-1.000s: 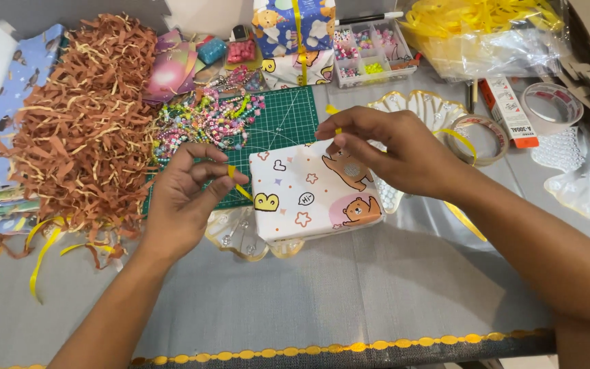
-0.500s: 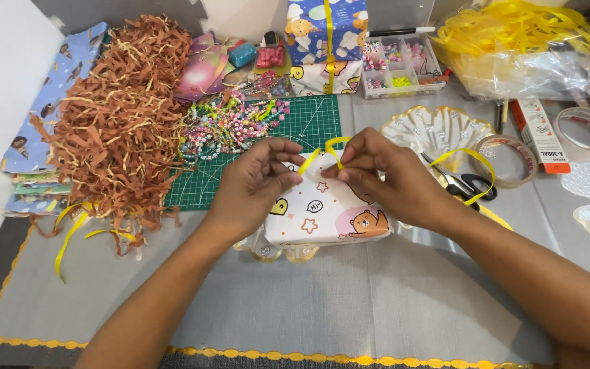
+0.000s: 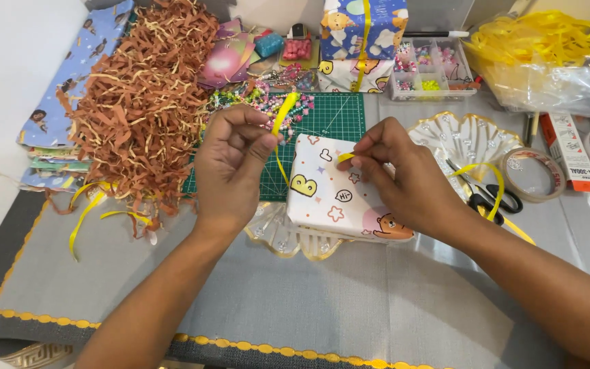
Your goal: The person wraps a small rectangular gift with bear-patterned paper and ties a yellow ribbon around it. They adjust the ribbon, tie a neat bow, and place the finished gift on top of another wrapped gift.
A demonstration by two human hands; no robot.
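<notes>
A small box wrapped in white cartoon-print paper (image 3: pixel 332 191) rests on a clear gold-rimmed tray (image 3: pixel 278 236) at the table's middle. My left hand (image 3: pixel 230 167) is to the box's left and pinches a yellow ribbon (image 3: pixel 283 116) that rises from its fingers and trails down to the box. My right hand (image 3: pixel 404 174) lies on top of the box, its fingertips pinching the ribbon's other end near the upper edge.
A heap of brown shredded paper (image 3: pixel 141 102) lies at the left, a green cutting mat (image 3: pixel 332 113) with beads behind the box. A wrapped gift with ribbon (image 3: pixel 363 31), a bead organiser (image 3: pixel 431 68), scissors (image 3: pixel 486 198), tape rolls (image 3: pixel 530 174) and bagged yellow ribbon (image 3: pixel 548 55) are to the right.
My hands have drawn apart. The left hand moved left and lifted the ribbon end; the right hand stays on the box top.
</notes>
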